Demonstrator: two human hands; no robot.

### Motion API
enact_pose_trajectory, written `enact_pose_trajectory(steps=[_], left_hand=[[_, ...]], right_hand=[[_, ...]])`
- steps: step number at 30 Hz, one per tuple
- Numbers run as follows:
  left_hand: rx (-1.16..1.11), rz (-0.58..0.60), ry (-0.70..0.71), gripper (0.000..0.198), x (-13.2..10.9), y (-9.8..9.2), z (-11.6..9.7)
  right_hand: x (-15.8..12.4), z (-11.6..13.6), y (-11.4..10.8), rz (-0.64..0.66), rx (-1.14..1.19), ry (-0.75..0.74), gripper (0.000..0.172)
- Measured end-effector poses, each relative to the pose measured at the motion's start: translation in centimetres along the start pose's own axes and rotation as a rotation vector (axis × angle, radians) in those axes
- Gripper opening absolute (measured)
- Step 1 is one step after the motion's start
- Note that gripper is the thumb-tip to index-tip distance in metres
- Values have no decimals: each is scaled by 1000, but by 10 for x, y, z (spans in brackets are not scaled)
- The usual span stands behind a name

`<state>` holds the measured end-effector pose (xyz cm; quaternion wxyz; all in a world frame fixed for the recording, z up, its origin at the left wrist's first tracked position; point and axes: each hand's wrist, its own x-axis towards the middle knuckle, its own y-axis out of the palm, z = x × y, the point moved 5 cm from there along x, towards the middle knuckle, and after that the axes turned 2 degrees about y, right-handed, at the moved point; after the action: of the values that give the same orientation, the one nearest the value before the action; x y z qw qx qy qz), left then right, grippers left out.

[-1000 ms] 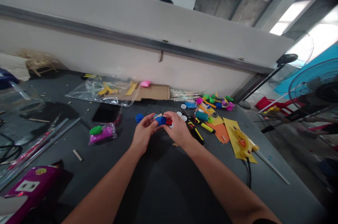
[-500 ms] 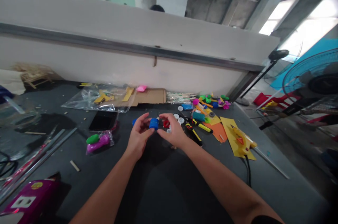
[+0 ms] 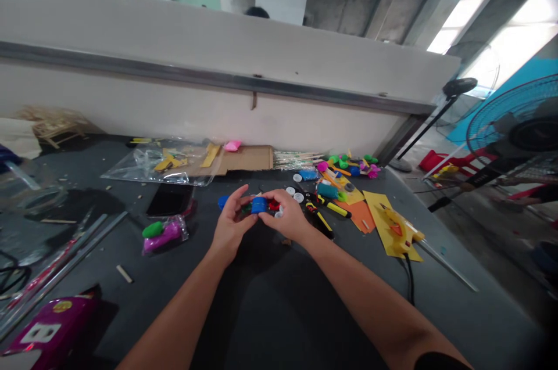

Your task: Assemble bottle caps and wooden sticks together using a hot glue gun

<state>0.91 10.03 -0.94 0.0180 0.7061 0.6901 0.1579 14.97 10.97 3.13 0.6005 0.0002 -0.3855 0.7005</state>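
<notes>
Between my two hands, over the middle of the dark table, is a short blue cylinder (image 3: 259, 205) that looks like bottle caps placed end to end. My left hand (image 3: 231, 222) pinches it from the left with thumb and fingers. From the right, the thumb and fingertips of my right hand (image 3: 285, 216) close on its other side. Just behind the hands lie another blue piece (image 3: 222, 201) and a red cap-like piece (image 3: 274, 205), partly covered by fingers. Several white discs (image 3: 298, 197) lie past my right hand.
Yellow-and-black pliers (image 3: 320, 219) and a yellow glue gun (image 3: 399, 233) on yellow sheet lie to the right. At left are a phone (image 3: 170, 200), a bagged clay pack (image 3: 165, 235) and a purple tool (image 3: 50, 326). Cardboard (image 3: 250, 158) and sticks (image 3: 296, 160) line the partition.
The blue cylinder has shifted slightly to the right, and my right fingers have come in closer against it. My left hand keeps its pinch.
</notes>
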Motion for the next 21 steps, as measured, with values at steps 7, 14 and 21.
enact_pose_trajectory(steps=[7,14,21], left_hand=[[18,3,-15,72,0,0,-2],[222,-14,65,60,-3,3,-5],[395,-49,212,47,-4,-3,-6]], right_hand=[[0,2,-1,9,-8,0,28],[-1,1,1,15,-71,-39,35],[-2,3,0,43,-66,-87,44]])
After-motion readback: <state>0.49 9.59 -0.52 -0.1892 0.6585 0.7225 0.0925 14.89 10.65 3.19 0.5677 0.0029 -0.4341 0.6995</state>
